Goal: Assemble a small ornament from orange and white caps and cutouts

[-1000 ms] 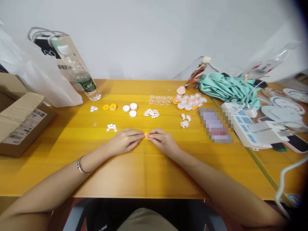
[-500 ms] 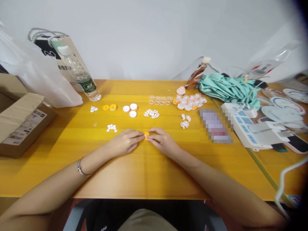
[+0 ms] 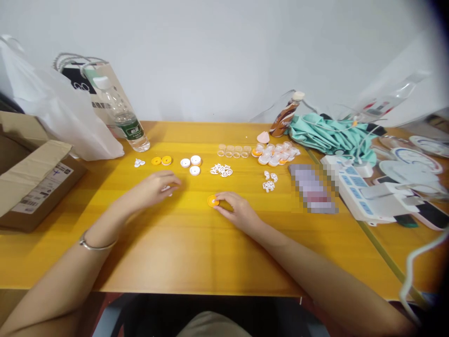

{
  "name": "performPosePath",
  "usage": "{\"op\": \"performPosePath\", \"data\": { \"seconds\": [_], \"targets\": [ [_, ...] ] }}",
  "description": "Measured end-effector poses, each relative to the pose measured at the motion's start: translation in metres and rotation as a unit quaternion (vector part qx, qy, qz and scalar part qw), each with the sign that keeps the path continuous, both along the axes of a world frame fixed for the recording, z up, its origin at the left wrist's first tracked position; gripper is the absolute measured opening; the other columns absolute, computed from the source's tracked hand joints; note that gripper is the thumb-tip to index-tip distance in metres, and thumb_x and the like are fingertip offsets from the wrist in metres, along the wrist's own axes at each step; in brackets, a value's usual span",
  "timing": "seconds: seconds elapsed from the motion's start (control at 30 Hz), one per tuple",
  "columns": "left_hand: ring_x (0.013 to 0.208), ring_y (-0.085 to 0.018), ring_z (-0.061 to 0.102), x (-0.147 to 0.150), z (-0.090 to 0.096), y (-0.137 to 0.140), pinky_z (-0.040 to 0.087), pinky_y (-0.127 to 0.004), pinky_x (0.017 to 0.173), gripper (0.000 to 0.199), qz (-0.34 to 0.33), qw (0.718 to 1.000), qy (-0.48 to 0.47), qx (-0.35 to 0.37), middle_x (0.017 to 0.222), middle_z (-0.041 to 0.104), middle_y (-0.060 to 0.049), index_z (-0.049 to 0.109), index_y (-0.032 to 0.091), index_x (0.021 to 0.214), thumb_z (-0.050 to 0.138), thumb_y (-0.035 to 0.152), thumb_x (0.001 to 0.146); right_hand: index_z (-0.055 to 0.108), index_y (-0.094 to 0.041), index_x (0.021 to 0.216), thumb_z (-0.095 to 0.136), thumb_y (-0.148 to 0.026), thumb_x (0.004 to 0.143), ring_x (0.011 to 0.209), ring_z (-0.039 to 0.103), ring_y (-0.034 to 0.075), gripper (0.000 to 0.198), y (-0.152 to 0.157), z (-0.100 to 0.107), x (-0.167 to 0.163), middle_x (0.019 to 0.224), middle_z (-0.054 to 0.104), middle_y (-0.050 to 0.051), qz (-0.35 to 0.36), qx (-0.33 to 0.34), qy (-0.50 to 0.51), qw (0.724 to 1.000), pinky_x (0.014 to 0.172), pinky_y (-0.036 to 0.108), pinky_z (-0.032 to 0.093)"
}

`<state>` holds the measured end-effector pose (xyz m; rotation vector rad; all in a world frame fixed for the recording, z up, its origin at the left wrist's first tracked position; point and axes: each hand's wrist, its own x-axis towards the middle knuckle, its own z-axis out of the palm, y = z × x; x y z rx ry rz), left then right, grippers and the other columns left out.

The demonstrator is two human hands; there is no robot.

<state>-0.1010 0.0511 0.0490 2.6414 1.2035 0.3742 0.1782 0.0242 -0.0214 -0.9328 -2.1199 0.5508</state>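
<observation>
While my right hand (image 3: 239, 210) keeps the orange disc (image 3: 211, 201) pinched by its right edge, my left hand (image 3: 156, 188) has let go since half a second ago, now well left of the disc. It hides most of the small white discs (image 3: 166, 187); cannot tell whether it grips one. Beyond the orange disc: white openwork pieces (image 3: 220, 170), then clear cups (image 3: 233, 151). Far left of it: water bottle (image 3: 130, 128).

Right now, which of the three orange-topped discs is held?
The front disc, pinched in the right hand; the other two discs lie side by side near the water bottle, untouched.
</observation>
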Motion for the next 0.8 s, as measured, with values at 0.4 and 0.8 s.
{"op": "performPosePath", "data": {
  "seconds": [0.4, 0.8],
  "targets": [
    [0.074, -0.017, 0.059, -0.042, 0.004, 0.018, 0.045, -0.026, 0.064, 0.032, 0.127, 0.972, 0.057, -0.190, 0.083, 0.064, -0.004, 0.059, 0.018, 0.087, 0.060, 0.044, 0.069, 0.057, -0.021, 0.095, 0.056, -0.021, 0.080, 0.095, 0.062, 0.019, 0.015, 0.001, 0.000, 0.000, 0.099, 0.066, 0.007, 0.005, 0.001, -0.003, 1.000, 0.085, 0.037, 0.050],
    [0.068, -0.018, 0.061, -0.030, 0.008, 0.010, 0.042, -0.024, 0.059, 0.021, 0.166, 0.956, 0.087, -0.225, 0.078, 0.069, -0.003, 0.065, 0.019, 0.079, 0.054, 0.035, 0.071, 0.056, -0.020, 0.100, 0.055, -0.023, 0.081, 0.096, 0.061, 0.020, 0.019, 0.001, 0.000, 0.000, 0.101, 0.065, 0.009, -0.005, -0.008, -0.012, 1.000, 0.086, 0.037, 0.049]
  ]
}}
